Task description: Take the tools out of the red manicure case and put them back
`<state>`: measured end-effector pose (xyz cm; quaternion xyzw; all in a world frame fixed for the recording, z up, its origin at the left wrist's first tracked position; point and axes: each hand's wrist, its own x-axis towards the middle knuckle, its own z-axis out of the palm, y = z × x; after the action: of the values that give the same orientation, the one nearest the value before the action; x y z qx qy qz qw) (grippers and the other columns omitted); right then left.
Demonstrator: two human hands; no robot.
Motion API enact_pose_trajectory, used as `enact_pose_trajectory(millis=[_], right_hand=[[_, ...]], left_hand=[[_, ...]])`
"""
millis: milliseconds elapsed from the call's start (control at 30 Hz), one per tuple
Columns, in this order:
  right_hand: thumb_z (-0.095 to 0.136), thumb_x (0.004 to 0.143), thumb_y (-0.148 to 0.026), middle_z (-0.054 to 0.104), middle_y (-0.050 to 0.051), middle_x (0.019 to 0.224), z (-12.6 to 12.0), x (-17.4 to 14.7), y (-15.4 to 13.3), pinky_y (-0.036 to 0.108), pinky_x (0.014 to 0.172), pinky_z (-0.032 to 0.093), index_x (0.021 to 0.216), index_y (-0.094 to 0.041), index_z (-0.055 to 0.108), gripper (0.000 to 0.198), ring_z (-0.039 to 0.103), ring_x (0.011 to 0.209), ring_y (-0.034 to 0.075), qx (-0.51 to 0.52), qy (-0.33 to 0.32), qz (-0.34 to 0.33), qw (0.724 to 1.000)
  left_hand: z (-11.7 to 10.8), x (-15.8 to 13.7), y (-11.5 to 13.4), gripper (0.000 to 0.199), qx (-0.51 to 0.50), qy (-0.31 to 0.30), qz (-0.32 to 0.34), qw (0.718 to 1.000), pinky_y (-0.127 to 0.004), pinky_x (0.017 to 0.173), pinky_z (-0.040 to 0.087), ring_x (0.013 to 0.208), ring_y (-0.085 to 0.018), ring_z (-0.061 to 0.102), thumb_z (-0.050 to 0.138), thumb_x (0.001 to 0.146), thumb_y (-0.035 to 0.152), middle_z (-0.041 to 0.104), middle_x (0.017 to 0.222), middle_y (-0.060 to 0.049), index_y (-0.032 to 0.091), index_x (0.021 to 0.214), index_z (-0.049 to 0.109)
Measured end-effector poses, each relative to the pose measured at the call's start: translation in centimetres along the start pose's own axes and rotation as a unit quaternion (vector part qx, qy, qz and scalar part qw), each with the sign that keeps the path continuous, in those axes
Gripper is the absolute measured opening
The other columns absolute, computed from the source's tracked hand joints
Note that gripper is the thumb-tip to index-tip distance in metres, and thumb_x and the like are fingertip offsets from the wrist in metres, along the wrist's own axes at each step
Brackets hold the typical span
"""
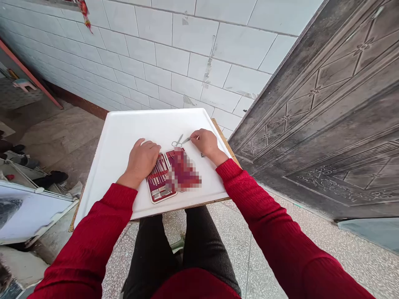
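A manicure set in a flat case [160,195] lies unfolded on the white tabletop, its left half holding several slim metal tools. Blurred blocks cover much of the right half. My left hand [141,160] lies palm down at the upper left edge of the case, fingers loosely bent and apart, covering that corner. In a pinch, my right hand [205,143] holds a small metal tool [186,140] just above the case; its exact kind is too small to make out. Beside its tip lies a pair of small scissors [177,144] with blades slightly apart.
The white table [121,128] has a raised rim and stands near a tiled wall [174,62]. A dark patterned metal door [311,116] rises on the right. A small dark item [203,155] lies under my right wrist. Household clutter [31,174] sits on the left.
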<state>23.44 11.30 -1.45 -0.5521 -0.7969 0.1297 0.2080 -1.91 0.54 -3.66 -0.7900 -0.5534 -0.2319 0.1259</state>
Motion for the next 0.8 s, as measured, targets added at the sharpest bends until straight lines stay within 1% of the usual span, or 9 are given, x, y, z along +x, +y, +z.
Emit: enact_pose_trajectory(millis=[167,333,433,533,633,800], right_hand=[[0.057,0.098,-0.015,0.076,0.008,0.118,-1.1,0.4,-0.9,0.031,0.072,0.044,0.104,-0.020,0.081,0.025,0.068,0.098,0.022,-0.090,-0.046,-0.056,0.993],[0.055,0.099,-0.012,0.074,0.011,0.126,-1.4,1.3,-1.2,0.032,0.077,0.046,0.114,-0.020,0.080,0.030,0.068,0.105,0.025,-0.157,-0.054,-0.086,0.982],[0.058,0.100,-0.012,0.073,0.011,0.127,-1.6,1.7,-1.1,0.032,0.078,0.045,0.115,-0.020,0.080,0.028,0.067,0.112,0.025,-0.178,-0.087,-0.137,0.970],[0.054,0.103,-0.012,0.075,0.011,0.119,-2.0,1.9,-1.2,0.032,0.075,0.042,0.107,-0.017,0.079,0.026,0.065,0.114,0.025,-0.209,-0.122,-0.188,0.952],[0.050,0.105,-0.011,0.075,0.014,0.111,-2.3,2.1,-1.6,0.033,0.073,0.039,0.101,-0.014,0.078,0.028,0.065,0.108,0.025,-0.252,-0.138,-0.237,0.928],[0.050,0.104,-0.006,0.073,0.017,0.110,-2.3,2.6,-2.3,0.035,0.074,0.040,0.107,-0.011,0.076,0.027,0.064,0.106,0.027,-0.318,-0.179,-0.315,0.876]], left_hand=[[0.5,-0.2,-0.2,0.035,0.007,-0.005,-0.004,1.000,-0.051,0.107,0.052,0.092,-0.025,0.072,0.042,0.102,0.019,0.080,0.098,-0.007,0.023,0.093,0.076],[0.8,-0.3,-0.4,0.034,-0.001,0.007,-0.004,1.000,-0.050,0.102,0.054,0.089,-0.025,0.072,0.044,0.102,0.020,0.080,0.098,-0.008,0.023,0.092,0.077],[0.9,-0.4,-0.4,0.033,-0.011,0.006,-0.007,1.000,-0.049,0.095,0.056,0.089,-0.027,0.073,0.046,0.101,0.020,0.080,0.097,-0.008,0.023,0.092,0.077],[1.0,-0.4,-0.4,0.032,-0.012,-0.001,-0.009,1.000,-0.048,0.090,0.057,0.090,-0.028,0.073,0.046,0.100,0.020,0.080,0.097,-0.009,0.023,0.092,0.077],[1.0,-0.4,-0.3,0.033,0.002,-0.007,-0.009,1.000,-0.046,0.089,0.057,0.091,-0.028,0.073,0.046,0.100,0.019,0.080,0.098,-0.009,0.022,0.092,0.077],[0.9,-0.4,-0.2,0.033,0.007,-0.015,-0.019,1.000,-0.045,0.084,0.058,0.090,-0.028,0.074,0.045,0.101,0.020,0.080,0.097,-0.009,0.022,0.092,0.077]])
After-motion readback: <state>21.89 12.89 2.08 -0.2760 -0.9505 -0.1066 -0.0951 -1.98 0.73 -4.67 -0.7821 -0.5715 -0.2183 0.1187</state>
